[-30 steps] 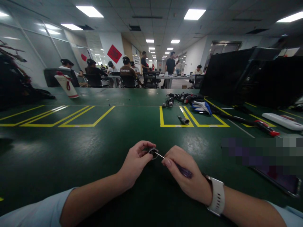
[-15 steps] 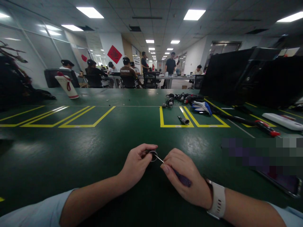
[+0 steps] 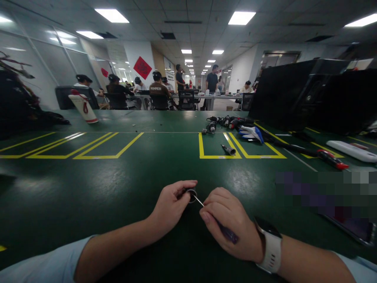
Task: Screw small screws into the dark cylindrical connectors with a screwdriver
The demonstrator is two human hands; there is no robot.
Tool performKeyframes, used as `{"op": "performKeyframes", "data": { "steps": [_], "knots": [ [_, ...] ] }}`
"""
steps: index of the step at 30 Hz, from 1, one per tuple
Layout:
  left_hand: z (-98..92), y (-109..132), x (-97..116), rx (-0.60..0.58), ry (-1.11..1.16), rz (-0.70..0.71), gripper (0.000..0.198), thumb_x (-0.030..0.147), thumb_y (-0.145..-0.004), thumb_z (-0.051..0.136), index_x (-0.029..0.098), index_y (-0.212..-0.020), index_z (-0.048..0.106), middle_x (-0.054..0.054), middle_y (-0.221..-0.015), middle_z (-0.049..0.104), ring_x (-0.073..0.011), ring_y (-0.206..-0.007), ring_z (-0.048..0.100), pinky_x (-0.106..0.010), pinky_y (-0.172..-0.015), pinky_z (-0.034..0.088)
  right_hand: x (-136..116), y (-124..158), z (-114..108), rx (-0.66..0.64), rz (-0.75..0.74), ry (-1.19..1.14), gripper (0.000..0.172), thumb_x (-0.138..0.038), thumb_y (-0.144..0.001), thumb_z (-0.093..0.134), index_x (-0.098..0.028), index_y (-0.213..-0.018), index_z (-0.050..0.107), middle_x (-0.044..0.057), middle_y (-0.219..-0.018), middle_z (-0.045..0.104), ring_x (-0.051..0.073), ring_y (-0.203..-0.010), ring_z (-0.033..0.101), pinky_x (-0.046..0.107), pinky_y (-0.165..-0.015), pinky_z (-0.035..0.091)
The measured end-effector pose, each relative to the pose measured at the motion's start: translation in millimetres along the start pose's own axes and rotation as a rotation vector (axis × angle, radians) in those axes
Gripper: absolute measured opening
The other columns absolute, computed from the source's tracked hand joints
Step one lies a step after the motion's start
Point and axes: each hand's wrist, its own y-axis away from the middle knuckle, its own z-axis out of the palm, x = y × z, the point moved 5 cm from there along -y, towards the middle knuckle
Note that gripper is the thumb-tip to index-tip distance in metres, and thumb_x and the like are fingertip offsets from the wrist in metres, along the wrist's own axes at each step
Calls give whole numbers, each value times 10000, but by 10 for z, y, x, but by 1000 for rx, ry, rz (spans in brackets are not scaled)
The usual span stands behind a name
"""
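My left hand (image 3: 172, 204) pinches a small round metal-rimmed part (image 3: 192, 194) just above the green table (image 3: 118, 184), near its front edge. My right hand (image 3: 231, 224), with a white watch on the wrist, is closed round a thin screwdriver (image 3: 219, 225) with a dark purple handle. The screwdriver's metal tip reaches into the round part. Both hands sit close together at the bottom centre.
Yellow tape boxes mark the table. A small cylindrical part (image 3: 229, 149) lies in one box; further back lie several parts (image 3: 219, 122) and a blue-white glove (image 3: 250, 133). To the right are a red-handled tool (image 3: 331, 160), a white bar (image 3: 350, 151), a phone (image 3: 350, 228) and black cases (image 3: 294, 92). People sit at far tables.
Both hands have drifted slightly down and toward me, the right wrist turning a little so the watch face shows. The grips on the round part and the screwdriver are unchanged.
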Motion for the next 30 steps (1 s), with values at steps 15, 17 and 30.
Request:
{"op": "performKeyframes", "data": {
  "steps": [15,17,30],
  "knots": [
    [0,5,-1,11,14,-8,273,168,-727,503,146,-963,637,-65,-1023,665,-175,-871,642,-314,-791,531,-8,8,16,15,-25,11,111,-112,-821,458,-136,-783,559,56,-692,573,159,-681,501,314,-624,389],
    [4,4,-8,8,19,-11,274,168,-725,503,150,-963,638,-62,-1019,666,-175,-868,643,-314,-784,533,2,0,26,8,-12,17,120,-111,-822,453,-137,-763,554,55,-690,574,156,-679,497,312,-620,388],
    [-356,-328,-172,237,129,43,399,210,-679,595,166,-1074,562,-68,-1025,628,-212,-912,626,-396,-857,487,117,-24,-53,84,154,-148,134,-156,-844,446,-161,-811,576,42,-746,586,154,-728,522,315,-680,408]
  ]
}}
